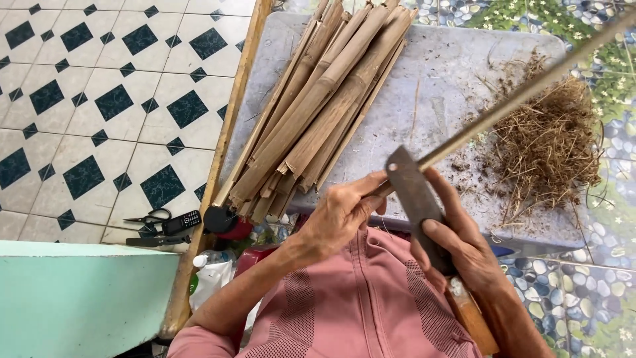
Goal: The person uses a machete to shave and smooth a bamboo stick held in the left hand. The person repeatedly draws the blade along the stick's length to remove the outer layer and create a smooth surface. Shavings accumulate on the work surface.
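Tiles with dark diamonds cover the floor beside your grey surface [457, 59]. Your left hand [341, 212] is closed on the near end of a long thin bamboo stick [523, 93]. Your right hand [457, 242] is closed on a flat knife [414, 195], its blade against the stick. You look to be shaving it, so next comes a slow, steady push. Split bamboo [324, 99] and dry shavings [550, 142] lie on the surface. Your fingers hide most of the knife's handle, and the stick's far end is cut off.
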